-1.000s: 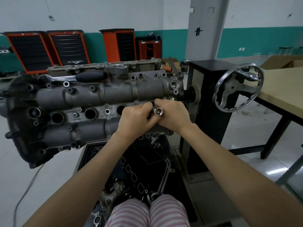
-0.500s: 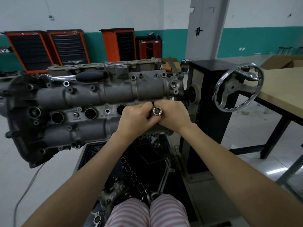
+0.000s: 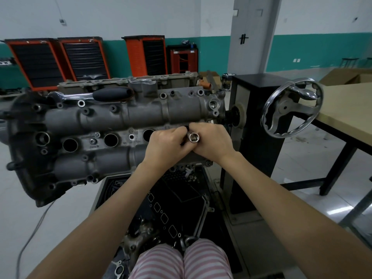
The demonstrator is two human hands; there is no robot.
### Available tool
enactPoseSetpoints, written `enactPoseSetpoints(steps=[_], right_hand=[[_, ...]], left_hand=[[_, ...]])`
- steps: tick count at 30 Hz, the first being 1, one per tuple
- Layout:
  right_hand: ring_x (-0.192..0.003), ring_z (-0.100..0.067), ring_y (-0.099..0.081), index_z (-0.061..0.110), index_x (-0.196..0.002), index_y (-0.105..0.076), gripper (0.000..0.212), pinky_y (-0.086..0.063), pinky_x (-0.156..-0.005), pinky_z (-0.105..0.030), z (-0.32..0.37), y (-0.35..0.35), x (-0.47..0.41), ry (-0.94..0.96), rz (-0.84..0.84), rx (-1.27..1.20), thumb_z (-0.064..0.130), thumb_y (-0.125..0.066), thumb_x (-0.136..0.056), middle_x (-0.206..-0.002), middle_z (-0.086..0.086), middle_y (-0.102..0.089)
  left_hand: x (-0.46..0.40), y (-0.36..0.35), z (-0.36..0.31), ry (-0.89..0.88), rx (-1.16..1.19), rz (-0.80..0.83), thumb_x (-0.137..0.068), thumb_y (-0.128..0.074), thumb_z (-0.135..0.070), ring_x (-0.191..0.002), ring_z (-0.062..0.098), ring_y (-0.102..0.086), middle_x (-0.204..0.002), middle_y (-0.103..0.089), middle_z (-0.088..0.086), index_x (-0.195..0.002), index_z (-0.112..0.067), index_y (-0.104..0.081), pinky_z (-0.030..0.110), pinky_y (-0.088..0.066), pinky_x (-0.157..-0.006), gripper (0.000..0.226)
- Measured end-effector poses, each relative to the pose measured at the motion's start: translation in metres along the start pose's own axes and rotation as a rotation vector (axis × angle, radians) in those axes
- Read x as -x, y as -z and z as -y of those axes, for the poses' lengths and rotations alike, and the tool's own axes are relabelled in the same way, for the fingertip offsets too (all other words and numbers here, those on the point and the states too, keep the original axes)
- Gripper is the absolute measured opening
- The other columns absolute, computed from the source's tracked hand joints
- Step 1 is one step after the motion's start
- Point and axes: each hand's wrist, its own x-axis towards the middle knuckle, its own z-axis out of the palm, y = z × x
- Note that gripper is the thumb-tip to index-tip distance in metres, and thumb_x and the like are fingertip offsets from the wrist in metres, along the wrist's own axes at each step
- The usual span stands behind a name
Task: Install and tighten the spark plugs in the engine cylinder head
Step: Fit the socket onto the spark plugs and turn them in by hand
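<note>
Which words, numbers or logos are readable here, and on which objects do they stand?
None can be read for certain.
Cylinder head: round logo and stamped characters between the plug holes, too blurred to read.
Socket in both hands: no marking visible.

- One engine cylinder head (image 3: 112,125) on its stand.
- Three open spark plug wells in view along the head's middle row: one (image 3: 70,145), a second (image 3: 111,140), a third (image 3: 148,134) partly behind the left hand.
- Two hands: left hand (image 3: 167,147), right hand (image 3: 211,143).
- One chrome socket (image 3: 193,137), gripped between them.
- One ratchet wrench (image 3: 96,95) lying along the head's far edge.
- One handwheel (image 3: 291,109).
- Four orange tool cabinets at the back wall: (image 3: 36,63), (image 3: 84,58), (image 3: 146,55), (image 3: 184,60).
- One bench (image 3: 346,109) at the right.
</note>
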Motion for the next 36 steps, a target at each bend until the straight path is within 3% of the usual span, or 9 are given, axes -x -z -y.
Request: enactPoseSetpoints(steps=[4,10,14,20,26,31,36], right_hand=[[-0.056,-0.027,-0.053,0.017,-0.074,-0.038,0.021,-0.024,-0.05,-0.028,0.0007,-0.0003,-0.0008,-0.001,0.016,0.014,0.022,-0.058,-0.078,-0.061,0.001,-0.051],[-0.064,-0.026,-0.059,0.008,-0.074,-0.06,0.011,-0.042,-0.049,-0.036,-0.0009,0.0011,0.0009,0.057,0.003,-0.004,0.019,-0.059,-0.077,-0.068,-0.003,-0.063],[-0.053,-0.024,-0.055,0.009,-0.061,-0.055,0.014,-0.029,-0.045,-0.026,0.0013,0.0003,0.0012,0.041,-0.082,-0.036,0.017,-0.058,-0.072,-0.057,-0.002,-0.058],[-0.047,-0.027,-0.052,0.008,-0.071,-0.049,0.017,-0.026,-0.044,-0.025,0.0019,-0.0005,0.0,0.039,-0.07,0.028,0.019,-0.063,-0.074,-0.056,-0.003,-0.055],[-0.062,-0.024,-0.058,0.009,-0.071,-0.061,0.014,-0.043,-0.048,-0.037,0.0001,-0.0001,0.001,0.048,-0.016,-0.006,0.02,-0.056,-0.079,-0.067,-0.002,-0.063],[-0.055,-0.024,-0.055,0.008,-0.066,-0.056,0.023,-0.034,-0.045,-0.029,0.0017,-0.0001,0.001,0.033,-0.054,-0.015,0.027,-0.048,-0.078,-0.06,-0.002,-0.059],[-0.051,-0.028,-0.053,0.008,-0.07,-0.052,0.016,-0.029,-0.046,-0.027,0.0018,0.0005,0.0004,0.035,-0.044,0.02,0.019,-0.063,-0.075,-0.059,-0.004,-0.057]], left_hand=[[-0.0006,0.0047,-0.0044,0.043,0.047,0.025,-0.08,-0.048,-0.024,-0.037,0.02,-0.036,-0.05,-0.042,0.003,-0.061,-0.004,-0.043,0.022,-0.023,-0.039,0.027],[-0.0004,0.0026,-0.0033,0.035,0.009,0.041,-0.079,-0.052,-0.027,-0.037,0.02,-0.04,-0.048,-0.044,0.003,-0.061,-0.005,-0.045,0.02,-0.024,-0.041,0.029],[-0.0002,0.0002,0.0012,-0.001,-0.025,0.009,-0.082,-0.054,-0.031,-0.035,0.023,-0.042,-0.043,-0.044,0.005,-0.055,-0.007,-0.044,0.019,-0.024,-0.042,0.038],[-0.0002,0.0055,-0.0042,0.056,0.093,0.063,-0.084,-0.046,-0.027,-0.037,0.023,-0.041,-0.054,-0.04,0.001,-0.068,-0.002,-0.044,0.021,-0.024,-0.041,0.03],[-0.0007,0.0027,-0.0027,0.039,0.016,0.064,-0.081,-0.051,-0.03,-0.038,0.022,-0.041,-0.049,-0.044,0.004,-0.062,-0.004,-0.045,0.02,-0.022,-0.043,0.033],[0.0006,0.0006,0.0012,-0.011,0.034,0.012,-0.082,-0.054,-0.029,-0.036,0.021,-0.041,-0.044,-0.044,0.005,-0.055,-0.006,-0.044,0.022,-0.027,-0.039,0.037],[-0.0002,0.0063,-0.0054,0.07,0.144,0.083,-0.081,-0.047,-0.026,-0.04,0.023,-0.039,-0.055,-0.04,0.001,-0.068,-0.003,-0.043,0.024,-0.028,-0.04,0.027]])
